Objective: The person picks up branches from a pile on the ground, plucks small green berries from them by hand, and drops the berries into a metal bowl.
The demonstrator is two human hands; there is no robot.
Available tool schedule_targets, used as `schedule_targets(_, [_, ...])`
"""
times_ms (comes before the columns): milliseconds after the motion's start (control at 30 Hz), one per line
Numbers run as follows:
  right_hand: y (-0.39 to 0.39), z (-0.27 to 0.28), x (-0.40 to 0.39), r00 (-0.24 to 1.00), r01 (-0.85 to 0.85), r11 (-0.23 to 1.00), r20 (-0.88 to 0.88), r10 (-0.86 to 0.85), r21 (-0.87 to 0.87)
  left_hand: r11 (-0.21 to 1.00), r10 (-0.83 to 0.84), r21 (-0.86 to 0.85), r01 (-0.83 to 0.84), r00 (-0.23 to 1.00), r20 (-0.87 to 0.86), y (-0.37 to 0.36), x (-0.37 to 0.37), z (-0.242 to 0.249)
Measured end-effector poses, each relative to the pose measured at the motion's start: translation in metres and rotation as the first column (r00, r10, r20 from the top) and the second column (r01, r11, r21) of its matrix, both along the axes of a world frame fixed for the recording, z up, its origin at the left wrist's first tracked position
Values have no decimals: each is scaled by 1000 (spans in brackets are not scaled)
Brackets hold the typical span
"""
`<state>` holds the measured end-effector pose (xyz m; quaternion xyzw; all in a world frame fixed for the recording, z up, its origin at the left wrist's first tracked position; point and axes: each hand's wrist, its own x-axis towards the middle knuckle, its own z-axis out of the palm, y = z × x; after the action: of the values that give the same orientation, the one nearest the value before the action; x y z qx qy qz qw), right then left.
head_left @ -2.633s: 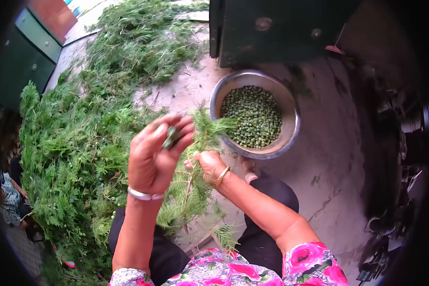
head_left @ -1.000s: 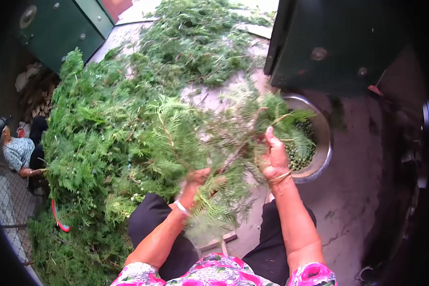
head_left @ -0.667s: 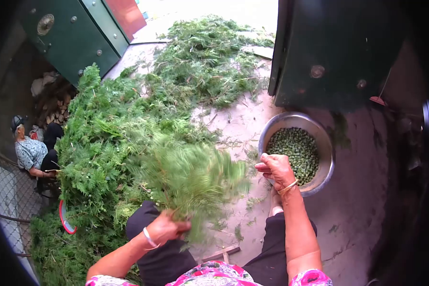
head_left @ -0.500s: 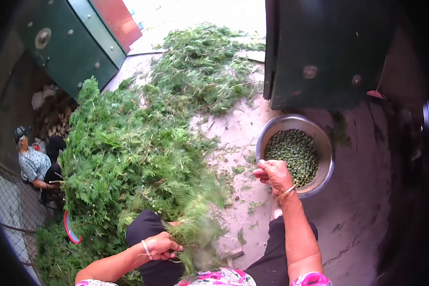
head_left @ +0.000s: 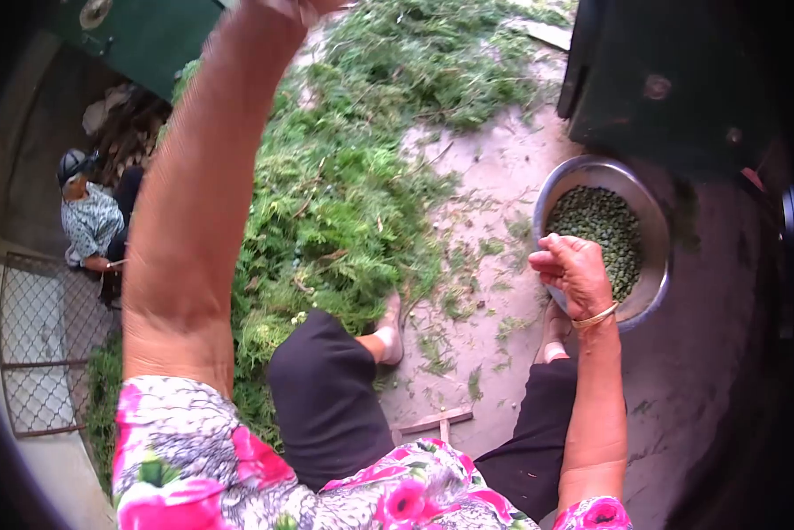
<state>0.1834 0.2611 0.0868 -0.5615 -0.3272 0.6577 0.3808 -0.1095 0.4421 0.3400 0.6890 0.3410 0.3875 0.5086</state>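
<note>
My right hand (head_left: 581, 274), a gold bangle at its wrist, is held over the near left side of a metal basin (head_left: 655, 252). Its fingers are curled together, and whatever they hold is hidden. Small round green berries (head_left: 598, 216) cover the basin's bottom. Raised far forward, my left arm brings my left hand (head_left: 313, 7) to the top edge of the picture. Only a blurred bit of that hand shows, its fingers out of sight. Below and beside the arm spreads a heap of leafy green conifer branches (head_left: 344, 221).
Another person (head_left: 92, 221) sits at the left near stacked firewood (head_left: 128, 132) and a wire mesh panel (head_left: 48, 344). Dark green doors (head_left: 680, 79) stand at both sides. More branches (head_left: 441, 62) lie in the doorway. A small wooden piece (head_left: 437, 420) is between my legs.
My left hand has swung from my lap up to the top edge; the branch it held is no longer visible there. The view has shifted, and my right hand stays closed by the basin.
</note>
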Motion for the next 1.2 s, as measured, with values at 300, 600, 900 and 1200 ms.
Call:
schedule_targets(300, [-7, 8, -37, 995, -57, 998, 84, 56, 11, 602, 573, -188, -776, 583, -576, -166, -153, -269])
schedule_targets(600, [2, 5, -54, 984, -82, 997, 156, 82, -6, 741, 133, -372, -559, 665, -735, -102, -149, -443])
schedule_targets(900, [5, 6, -56, 992, -55, 994, 111, 66, -100, -50, 935, -896, -442, 294, -197, -58, -135, -541])
schedule_targets(1200, [1, 6, -50, 996, -74, 994, 36, 77, -80, 287, 857, -682, -673, 498, -131, -88, -65, -449])
